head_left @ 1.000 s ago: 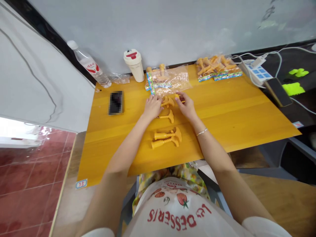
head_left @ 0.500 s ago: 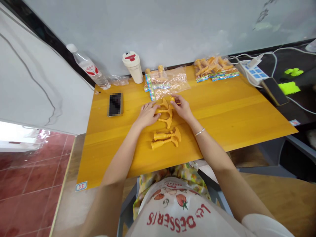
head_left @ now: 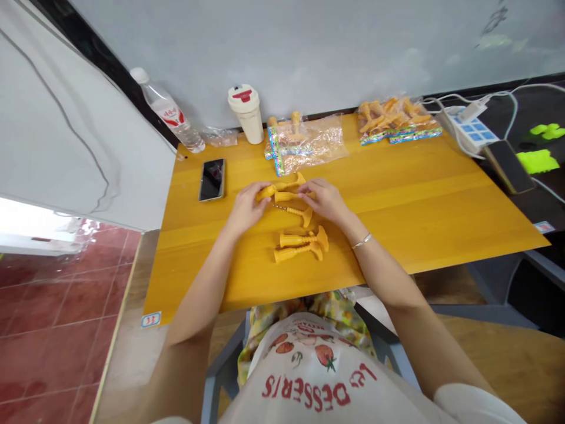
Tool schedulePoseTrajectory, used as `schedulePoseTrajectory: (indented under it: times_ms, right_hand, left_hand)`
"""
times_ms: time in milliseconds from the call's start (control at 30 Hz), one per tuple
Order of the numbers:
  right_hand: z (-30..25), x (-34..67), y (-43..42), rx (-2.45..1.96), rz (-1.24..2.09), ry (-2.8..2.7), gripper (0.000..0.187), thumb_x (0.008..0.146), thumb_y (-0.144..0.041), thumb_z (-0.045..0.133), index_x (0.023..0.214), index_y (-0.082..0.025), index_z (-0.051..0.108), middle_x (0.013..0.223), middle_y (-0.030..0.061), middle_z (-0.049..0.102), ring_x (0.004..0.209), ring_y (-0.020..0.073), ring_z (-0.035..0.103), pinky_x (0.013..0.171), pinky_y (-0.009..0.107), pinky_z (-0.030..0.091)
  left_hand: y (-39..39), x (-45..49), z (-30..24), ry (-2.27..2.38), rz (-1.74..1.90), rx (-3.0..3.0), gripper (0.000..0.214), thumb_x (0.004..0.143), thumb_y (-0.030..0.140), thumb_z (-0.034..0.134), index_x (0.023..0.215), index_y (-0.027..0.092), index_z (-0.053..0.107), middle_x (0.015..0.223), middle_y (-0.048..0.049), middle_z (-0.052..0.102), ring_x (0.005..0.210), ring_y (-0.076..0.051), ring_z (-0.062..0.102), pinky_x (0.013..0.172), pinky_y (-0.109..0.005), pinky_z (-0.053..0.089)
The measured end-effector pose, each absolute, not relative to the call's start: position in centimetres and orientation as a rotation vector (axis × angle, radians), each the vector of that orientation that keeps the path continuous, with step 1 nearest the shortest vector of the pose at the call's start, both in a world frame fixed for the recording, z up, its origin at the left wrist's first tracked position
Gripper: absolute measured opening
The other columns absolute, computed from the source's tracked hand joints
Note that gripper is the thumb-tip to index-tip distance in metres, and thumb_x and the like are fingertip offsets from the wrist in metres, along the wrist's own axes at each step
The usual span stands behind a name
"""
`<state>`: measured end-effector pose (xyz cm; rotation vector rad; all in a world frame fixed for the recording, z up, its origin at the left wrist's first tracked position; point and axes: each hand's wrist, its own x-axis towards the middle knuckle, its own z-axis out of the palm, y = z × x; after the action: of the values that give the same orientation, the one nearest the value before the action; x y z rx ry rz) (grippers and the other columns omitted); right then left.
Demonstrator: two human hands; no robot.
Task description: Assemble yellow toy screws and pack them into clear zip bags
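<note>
My left hand (head_left: 246, 206) is closed around an orange handle piece (head_left: 266, 192). Fingers of my right hand (head_left: 325, 199) pinch an orange toy hammer (head_left: 286, 195) whose head is hidden under them. Behind it lies another orange toy hammer (head_left: 291, 182), its left end close to my left fingertips. Just in front, a hammer head with a bare ribbed shaft (head_left: 296, 211) ends in a thin metallic-looking tip. Two toy hammers with handles (head_left: 300, 239) lie side by side nearer the table's front edge.
A phone (head_left: 212, 179) lies left of my hands. Along the wall stand a water bottle (head_left: 170, 115) and a white cup (head_left: 246, 115). Clear bags (head_left: 324, 138) and bagged orange toys (head_left: 388, 121) lie at the back. A power strip (head_left: 474, 131) with cables is at right.
My left hand has drawn back slightly left and now grips a handle piece. My right hand has come down onto a hammer, and the hammers between my hands lie differently.
</note>
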<state>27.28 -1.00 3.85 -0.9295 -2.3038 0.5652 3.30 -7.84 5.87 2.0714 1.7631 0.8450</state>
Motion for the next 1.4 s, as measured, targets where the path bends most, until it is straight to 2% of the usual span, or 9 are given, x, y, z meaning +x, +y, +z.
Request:
schedulePoseTrajectory:
  times_ms: [100,233,533,1033,1300,1400]
  right_hand:
    - [4.5,27.0,-2.2,-0.963,0.276,-2.629,0.027,0.096,-0.040,0.059,0.097,-0.018,0.074,0.099,0.0136,0.070,0.105,0.0298,0.056,0.088,0.042,0.042]
    - [5.0,26.2,-3.6,-0.993,0.124,-2.817,0.021,0.093,-0.031,0.063,0.097,-0.015,0.075,0.104,0.0168,0.069,0.108,0.0323,0.051,0.084,0.042,0.037]
    - [4.8,26.1,-3.2,-1.001,0.074,-2.808,0.022,0.094,-0.025,0.057,0.103,-0.015,0.074,0.103,0.0153,0.072,0.105,0.0325,0.052,0.082,0.042,0.033]
    - [4.6,25.9,-3.7,-1.022,-0.025,-2.841,0.025,0.098,-0.028,0.053,0.106,-0.014,0.072,0.106,0.0124,0.071,0.106,0.0291,0.054,0.082,0.039,0.031]
    - [4.5,26.1,-3.1,-1.095,-0.006,-2.838,0.023,0.097,-0.026,0.057,0.107,-0.015,0.073,0.107,0.0135,0.071,0.108,0.0303,0.053,0.082,0.039,0.032]
    - [4.6,26.2,-3.0,-1.082,0.025,-2.811,0.026,0.097,-0.029,0.057,0.113,-0.017,0.072,0.110,0.0131,0.071,0.109,0.0304,0.052,0.083,0.039,0.032]
  left_hand:
    - [-9.4,1.4,4.6,1.784,0.796,2.047,0.030,0.092,0.026,0.053,0.120,0.021,0.062,0.122,-0.0087,0.066,0.115,-0.022,0.060,0.105,-0.038,0.046]
    - [-10.4,0.6,3.0,1.811,0.670,2.113,0.030,0.091,0.023,0.054,0.119,0.022,0.065,0.114,-0.0086,0.064,0.113,-0.025,0.056,0.106,-0.043,0.044]
    - [-10.3,1.4,2.4,1.770,0.696,2.110,0.031,0.093,0.024,0.053,0.121,0.021,0.065,0.113,-0.0084,0.062,0.112,-0.024,0.055,0.106,-0.042,0.043]
    - [-10.3,2.6,1.9,1.657,0.743,2.187,0.032,0.092,0.022,0.057,0.122,0.022,0.066,0.110,-0.0081,0.062,0.107,-0.025,0.055,0.102,-0.043,0.044]
    - [-9.4,-1.7,1.1,1.982,0.766,2.143,0.034,0.089,0.022,0.057,0.121,0.022,0.069,0.112,-0.0103,0.062,0.107,-0.029,0.055,0.102,-0.048,0.044]
    - [-9.3,-2.6,0.7,2.011,0.781,2.111,0.037,0.089,0.023,0.055,0.124,0.024,0.068,0.116,-0.0104,0.061,0.112,-0.030,0.054,0.104,-0.049,0.043]
